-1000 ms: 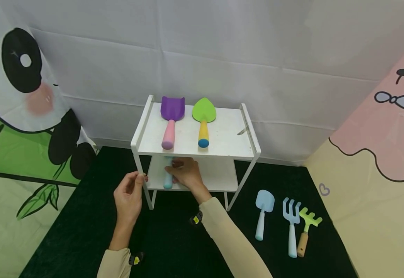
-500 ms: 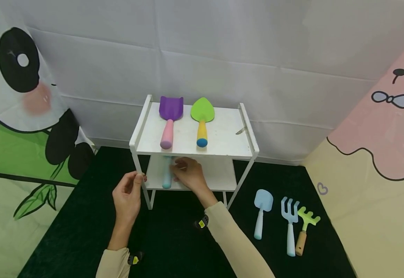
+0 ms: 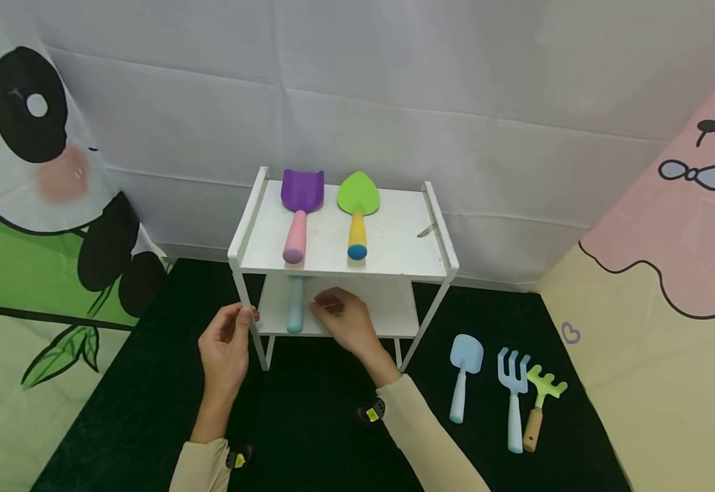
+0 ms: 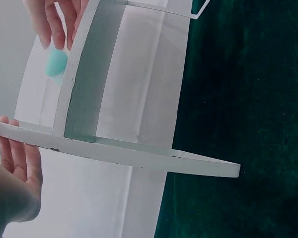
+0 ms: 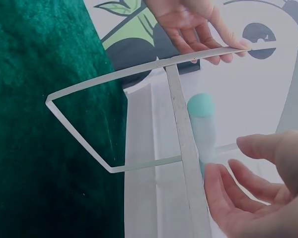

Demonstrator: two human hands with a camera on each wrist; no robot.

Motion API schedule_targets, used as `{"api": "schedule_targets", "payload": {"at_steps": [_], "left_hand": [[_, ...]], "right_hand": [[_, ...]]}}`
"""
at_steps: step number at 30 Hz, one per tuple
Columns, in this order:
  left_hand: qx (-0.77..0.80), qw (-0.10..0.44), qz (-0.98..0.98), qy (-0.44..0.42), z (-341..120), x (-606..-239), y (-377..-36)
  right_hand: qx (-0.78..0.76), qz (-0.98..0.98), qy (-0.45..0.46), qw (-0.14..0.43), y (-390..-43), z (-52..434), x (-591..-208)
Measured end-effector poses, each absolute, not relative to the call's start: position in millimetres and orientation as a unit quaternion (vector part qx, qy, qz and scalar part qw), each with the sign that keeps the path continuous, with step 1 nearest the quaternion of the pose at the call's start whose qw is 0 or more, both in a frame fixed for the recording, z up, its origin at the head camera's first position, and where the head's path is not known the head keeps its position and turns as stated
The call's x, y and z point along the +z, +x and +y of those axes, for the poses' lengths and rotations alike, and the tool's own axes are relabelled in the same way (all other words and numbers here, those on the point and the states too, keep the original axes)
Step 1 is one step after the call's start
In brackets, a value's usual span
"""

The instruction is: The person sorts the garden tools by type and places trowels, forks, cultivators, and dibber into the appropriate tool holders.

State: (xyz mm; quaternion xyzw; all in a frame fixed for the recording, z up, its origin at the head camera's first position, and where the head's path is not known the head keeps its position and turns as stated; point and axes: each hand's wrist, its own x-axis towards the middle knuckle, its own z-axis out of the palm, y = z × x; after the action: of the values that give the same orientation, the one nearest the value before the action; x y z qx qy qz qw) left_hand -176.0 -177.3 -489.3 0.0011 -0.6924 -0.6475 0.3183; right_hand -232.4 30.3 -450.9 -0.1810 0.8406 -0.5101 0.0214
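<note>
A light-blue tool handle [image 3: 296, 307] with a turquoise end lies on the lower board [image 3: 388, 307] of a small white shelf; the upper board hides its far part. Just right of that handle, my right hand [image 3: 353, 325] hovers with loosely bent fingers, holding nothing. In the right wrist view, the gap between thumb and fingers [image 5: 258, 186] is visible. My left hand [image 3: 227, 345] holds the shelf's left front post [image 3: 243, 290] between thumb and fingers. On the upper board lie a purple shovel [image 3: 301, 205] with a pink handle and a green trowel [image 3: 358, 205] with a yellow handle.
Right of the shelf, a light-blue spade [image 3: 465, 365], a light-blue fork [image 3: 514, 396] and a green rake [image 3: 542, 400] with a wooden handle lie on dark green cloth [image 3: 308, 424]. A white cloth backdrop [image 3: 394, 82] stands close behind the shelf.
My right hand has let go of the light-blue handle and drawn off to the right. The handle stays on the lower board. My left hand keeps its place on the post.
</note>
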Motion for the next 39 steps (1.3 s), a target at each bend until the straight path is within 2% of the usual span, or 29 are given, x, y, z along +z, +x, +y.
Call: {"api": "schedule_targets", "payload": {"at_steps": [20, 30, 39], "left_hand": [[-0.649, 0.312, -0.694, 0.006, -177.1, -487.8, -175.2], [-0.651, 0.311, -0.692, 0.011, -177.6, -489.4, -175.5], [-0.652, 0.312, -0.691, 0.001, -177.3, -488.8, -175.2]], "right_hand": [[-0.582, 0.778, -0.236, 0.034, -202.1, 63.3, -464.5], [-0.586, 0.772, -0.248, 0.002, -176.4, 79.4, -449.9], [-0.574, 0.776, -0.257, -0.041, -175.3, 103.6, -489.9]]}}
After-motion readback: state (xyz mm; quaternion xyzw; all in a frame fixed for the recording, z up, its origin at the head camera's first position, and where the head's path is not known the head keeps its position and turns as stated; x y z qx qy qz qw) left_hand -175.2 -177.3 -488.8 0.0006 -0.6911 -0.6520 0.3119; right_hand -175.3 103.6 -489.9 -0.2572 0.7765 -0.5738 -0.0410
